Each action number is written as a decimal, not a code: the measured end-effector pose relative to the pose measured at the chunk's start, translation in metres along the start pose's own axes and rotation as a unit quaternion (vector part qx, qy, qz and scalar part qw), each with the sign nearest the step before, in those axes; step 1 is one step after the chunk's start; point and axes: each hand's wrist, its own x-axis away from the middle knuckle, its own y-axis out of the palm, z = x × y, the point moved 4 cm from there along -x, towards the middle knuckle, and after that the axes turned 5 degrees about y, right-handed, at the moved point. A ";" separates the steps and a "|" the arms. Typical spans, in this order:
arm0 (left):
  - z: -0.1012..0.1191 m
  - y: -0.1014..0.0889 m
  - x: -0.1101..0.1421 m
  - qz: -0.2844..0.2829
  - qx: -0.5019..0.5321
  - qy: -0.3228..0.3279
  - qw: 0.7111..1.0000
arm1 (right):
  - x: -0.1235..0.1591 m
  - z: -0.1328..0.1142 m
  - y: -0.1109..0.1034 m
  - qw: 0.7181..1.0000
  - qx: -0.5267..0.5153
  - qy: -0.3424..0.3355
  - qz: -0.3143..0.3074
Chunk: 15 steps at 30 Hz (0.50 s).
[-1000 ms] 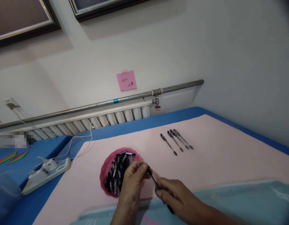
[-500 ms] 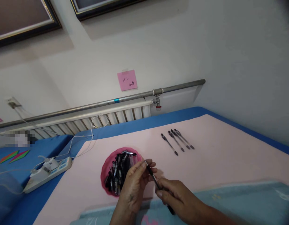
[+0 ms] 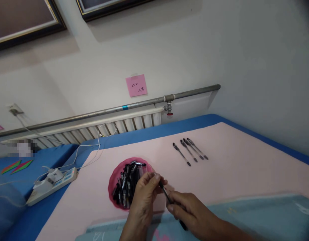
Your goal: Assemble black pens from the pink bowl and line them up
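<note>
A pen (image 3: 165, 192) with a black grip and clear barrel slants between my two hands. My left hand (image 3: 146, 194) pinches its upper, tip end between thumb and fingers, hiding the tip. My right hand (image 3: 192, 212) wraps around the lower barrel, and the pen's black end sticks out below the palm. Just behind my left hand is a pink scalloped bowl (image 3: 110, 187), partly covered by that hand. It is heaped with black pen parts (image 3: 128, 180). Several assembled capped pens (image 3: 182, 155) lie slanted, roughly side by side, beyond my right hand.
Pink sheeting (image 3: 244, 160) covers the blue table (image 3: 194, 121). A light-blue cloth (image 3: 257, 214) runs along the near edge. At left lies a power strip (image 3: 66, 176) with plugs and white cables. A radiator (image 3: 129, 124) and pipe (image 3: 144, 103) line the wall.
My left thumb and fingers have closed over the pen's tip, which showed before. My right hand keeps its grip with hardly any movement. The bowl and the laid-out pens stay put.
</note>
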 end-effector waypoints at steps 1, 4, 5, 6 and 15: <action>0.000 0.000 0.000 -0.003 0.000 0.001 1.000 | 0.000 0.000 0.000 1.000 -0.001 -0.001 0.001; 0.001 0.000 0.000 -0.025 0.001 -0.003 1.000 | 0.000 0.002 0.001 1.000 -0.011 0.003 -0.008; 0.001 0.001 0.000 -0.029 0.001 -0.008 1.000 | 0.000 0.002 0.002 1.000 -0.013 0.006 -0.010; 0.000 0.001 0.000 -0.028 0.000 -0.012 1.000 | 0.000 0.002 0.001 1.000 -0.013 0.008 -0.010; -0.002 -0.004 -0.003 -0.004 0.005 0.004 1.000 | 0.001 0.001 0.000 1.000 -0.026 0.012 -0.009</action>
